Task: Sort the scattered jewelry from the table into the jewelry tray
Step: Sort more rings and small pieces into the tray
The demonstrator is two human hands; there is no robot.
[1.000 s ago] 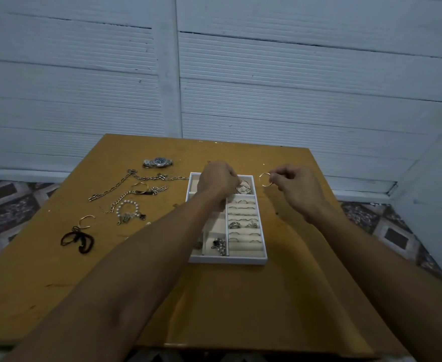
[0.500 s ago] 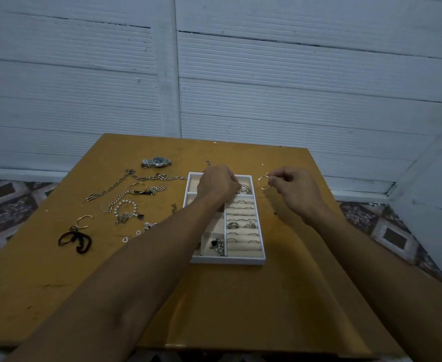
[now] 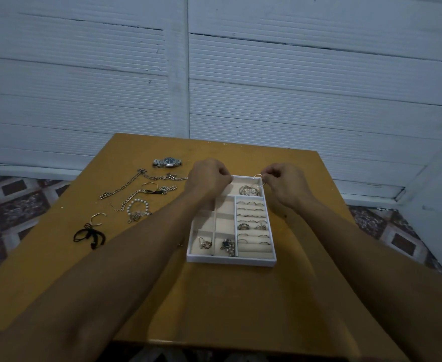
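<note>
The right hand (image 3: 285, 184) pinches a thin metal hoop (image 3: 257, 176) between thumb and fingers (image 3: 269, 175), which are clamped together on its right edge. The hoop hangs just left of those fingertips, above the far right corner of the white jewelry tray (image 3: 231, 259). Directly under it, in the tray's far compartment, lies a heap of similar hoops (image 3: 250, 190).

The left hand (image 3: 209, 178) sits at the tray's far left corner with its fingers (image 3: 225, 174) curled together into a fist; nothing shows in them, and I cannot tell whether they touch the rim. The two sets of fingertips face each other across the far compartment, near but apart.

Nearer the person than the right fingers, the tray's padded rows carry rings (image 3: 252, 227), and small pieces lie in the two nearest cells.

Left of the left fingers, loose on the yellow counter (image 3: 230, 304), lie a wristwatch (image 3: 167, 162), linked chains (image 3: 136, 182), a pearl bracelet (image 3: 137, 205), an open gold bangle (image 3: 97, 218) and, farthest off, a black cord (image 3: 89, 236).
</note>
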